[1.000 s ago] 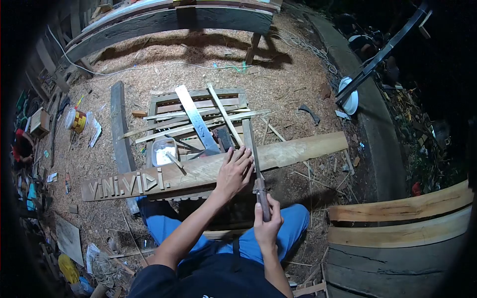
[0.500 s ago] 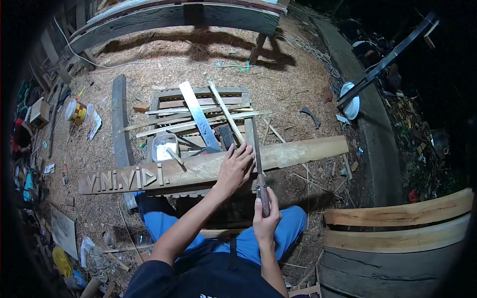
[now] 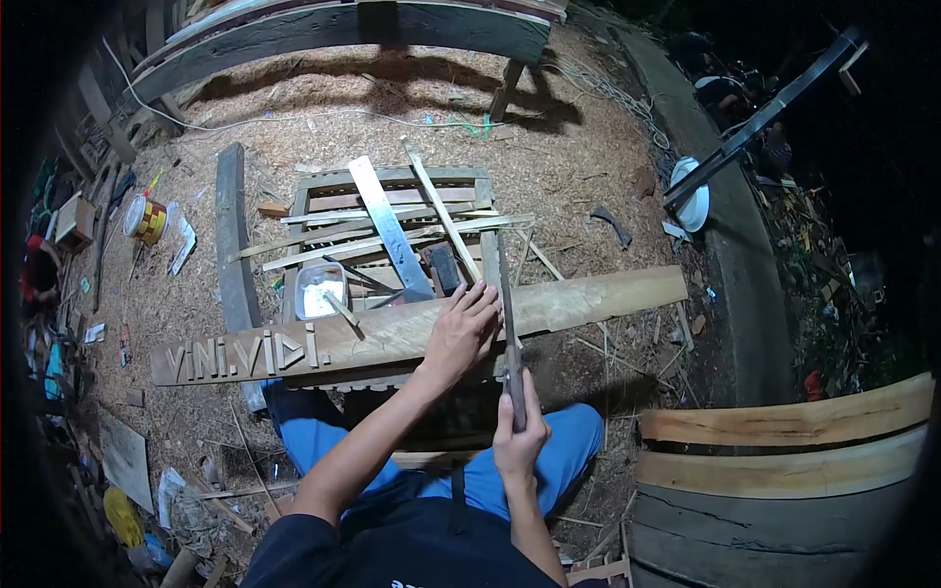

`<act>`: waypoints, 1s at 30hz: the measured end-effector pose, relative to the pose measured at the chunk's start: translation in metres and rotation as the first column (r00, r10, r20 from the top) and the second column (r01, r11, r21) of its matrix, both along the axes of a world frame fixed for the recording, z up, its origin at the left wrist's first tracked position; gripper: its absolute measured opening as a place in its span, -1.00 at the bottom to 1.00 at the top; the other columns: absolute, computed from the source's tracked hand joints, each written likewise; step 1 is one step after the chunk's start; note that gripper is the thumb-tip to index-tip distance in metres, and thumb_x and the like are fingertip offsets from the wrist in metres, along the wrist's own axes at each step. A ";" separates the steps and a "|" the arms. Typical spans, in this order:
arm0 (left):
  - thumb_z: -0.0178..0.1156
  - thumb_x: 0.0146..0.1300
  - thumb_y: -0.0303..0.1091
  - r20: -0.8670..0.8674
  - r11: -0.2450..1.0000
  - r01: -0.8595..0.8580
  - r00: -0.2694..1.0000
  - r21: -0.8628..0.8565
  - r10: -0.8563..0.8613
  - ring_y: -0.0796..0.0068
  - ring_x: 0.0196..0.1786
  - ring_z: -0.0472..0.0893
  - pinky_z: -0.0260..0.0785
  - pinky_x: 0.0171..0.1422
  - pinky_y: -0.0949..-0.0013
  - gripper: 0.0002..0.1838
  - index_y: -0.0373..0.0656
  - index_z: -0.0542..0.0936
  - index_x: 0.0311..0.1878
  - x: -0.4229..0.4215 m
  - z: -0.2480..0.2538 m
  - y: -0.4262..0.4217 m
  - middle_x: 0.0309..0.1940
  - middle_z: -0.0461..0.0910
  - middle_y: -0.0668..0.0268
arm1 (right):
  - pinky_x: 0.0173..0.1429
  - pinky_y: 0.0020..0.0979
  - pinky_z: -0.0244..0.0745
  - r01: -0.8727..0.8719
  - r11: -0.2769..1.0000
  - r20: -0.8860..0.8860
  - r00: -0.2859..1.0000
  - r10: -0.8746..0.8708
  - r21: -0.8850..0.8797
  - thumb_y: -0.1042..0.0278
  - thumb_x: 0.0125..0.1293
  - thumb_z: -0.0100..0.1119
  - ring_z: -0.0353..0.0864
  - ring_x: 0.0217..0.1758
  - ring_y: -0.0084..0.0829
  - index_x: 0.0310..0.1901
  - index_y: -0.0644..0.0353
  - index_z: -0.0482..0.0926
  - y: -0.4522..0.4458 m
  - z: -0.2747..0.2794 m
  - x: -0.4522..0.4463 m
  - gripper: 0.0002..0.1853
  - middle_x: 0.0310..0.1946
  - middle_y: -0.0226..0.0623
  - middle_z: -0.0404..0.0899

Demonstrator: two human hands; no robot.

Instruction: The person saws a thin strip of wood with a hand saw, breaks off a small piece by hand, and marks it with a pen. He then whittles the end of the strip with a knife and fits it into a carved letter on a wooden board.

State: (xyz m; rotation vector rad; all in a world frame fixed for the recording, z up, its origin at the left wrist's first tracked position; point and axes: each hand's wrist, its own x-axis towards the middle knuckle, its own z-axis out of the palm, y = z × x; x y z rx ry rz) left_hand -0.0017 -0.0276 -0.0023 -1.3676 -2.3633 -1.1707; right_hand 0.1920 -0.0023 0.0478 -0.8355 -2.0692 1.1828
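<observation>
My left hand (image 3: 459, 333) presses down on the near end of a thin wood strip (image 3: 438, 208), over a long plank (image 3: 598, 298). Wrapped round the handle of a narrow saw-like tool (image 3: 514, 377) is my right hand (image 3: 520, 438), just right of and below the left. The tool's long thin blade points away from me, close beside my left fingertips. Raised wooden letters (image 3: 245, 355) reading "VINI.VIDI." are on the plank's left part. A plastic tub (image 3: 321, 290) with white contents and a small stick stands behind the plank, near a metal ruler (image 3: 390, 227).
A slatted wooden frame (image 3: 487, 196) lies under the strips. Beyond it stands a workbench (image 3: 323, 41). A yellow bucket (image 3: 146, 220) is at the left, a white basin (image 3: 690, 195) at the right, and pale boards (image 3: 784, 426) at the lower right.
My right hand and the tool have shifted slightly, toward me and then back. My left hand keeps its place on the strip. The whole view has tilted a little.
</observation>
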 end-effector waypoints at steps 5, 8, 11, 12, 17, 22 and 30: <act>0.29 0.42 -0.26 -0.021 0.998 -0.032 0.999 -0.047 0.031 0.11 0.54 0.45 0.17 0.66 -0.13 -0.70 -0.16 0.69 0.13 -0.001 0.003 -0.004 0.34 0.62 0.18 | 0.16 -0.21 0.65 -0.047 0.998 -0.010 0.999 0.048 0.038 0.35 0.50 0.23 0.77 0.19 0.02 0.39 0.39 0.52 -0.001 0.000 0.010 -0.50 0.16 0.21 0.69; 0.29 0.42 -0.25 -0.005 0.999 -0.040 0.999 -0.032 0.040 0.13 0.54 0.45 0.16 0.66 -0.13 -0.70 -0.14 0.69 0.14 0.002 0.002 0.000 0.34 0.62 0.19 | 0.14 -0.22 0.66 -0.031 0.998 0.000 1.000 0.031 0.046 0.34 0.50 0.23 0.79 0.15 -0.03 0.38 0.40 0.53 -0.002 0.001 0.029 -0.50 0.15 0.20 0.70; 0.29 0.43 -0.24 -0.013 0.999 -0.035 0.999 -0.026 0.035 0.14 0.54 0.45 0.14 0.66 -0.12 -0.69 -0.14 0.69 0.15 -0.002 0.006 0.000 0.35 0.62 0.20 | 0.13 -0.26 0.66 0.027 0.987 0.013 1.000 -0.026 -0.161 0.35 0.49 0.24 0.82 0.10 -0.12 0.36 0.42 0.55 -0.002 0.002 0.027 -0.51 0.12 0.17 0.73; 0.29 0.44 -0.23 -0.021 0.998 -0.044 0.999 -0.041 0.043 0.14 0.54 0.45 0.14 0.67 -0.12 -0.69 -0.13 0.69 0.15 0.001 0.006 0.000 0.35 0.62 0.20 | 0.12 -0.28 0.66 0.020 0.997 -0.005 1.000 -0.020 -0.069 0.35 0.48 0.24 0.82 0.09 -0.15 0.35 0.44 0.56 -0.001 0.000 0.027 -0.51 0.10 0.15 0.74; 0.27 0.46 -0.23 -0.024 0.997 -0.057 0.998 -0.053 0.055 0.14 0.53 0.46 0.13 0.67 -0.11 -0.70 -0.13 0.70 0.15 0.002 0.007 0.000 0.34 0.63 0.21 | 0.18 -0.24 0.64 0.091 0.984 -0.114 0.988 -0.109 -0.153 0.36 0.49 0.22 0.81 0.08 -0.14 0.34 0.51 0.54 -0.004 0.009 0.035 -0.51 0.09 0.15 0.74; 0.27 0.46 -0.23 -0.027 0.998 -0.047 0.999 -0.032 0.046 0.15 0.54 0.45 0.14 0.67 -0.11 -0.71 -0.12 0.71 0.15 0.001 0.008 -0.001 0.33 0.63 0.21 | 0.25 -0.26 0.61 0.032 0.989 -0.134 0.990 -0.051 -0.141 0.38 0.51 0.21 0.77 0.19 -0.17 0.36 0.42 0.54 0.019 0.000 -0.012 -0.53 0.17 0.11 0.71; 0.28 0.45 -0.23 -0.017 0.999 -0.046 0.999 -0.010 0.046 0.08 0.50 0.48 0.19 0.66 -0.06 -0.70 -0.12 0.72 0.14 0.000 0.005 0.001 0.31 0.65 0.19 | 0.26 -0.24 0.61 -0.011 0.988 -0.097 0.995 -0.004 -0.152 0.38 0.51 0.20 0.77 0.18 -0.19 0.36 0.36 0.57 0.024 -0.009 -0.031 -0.55 0.18 0.05 0.72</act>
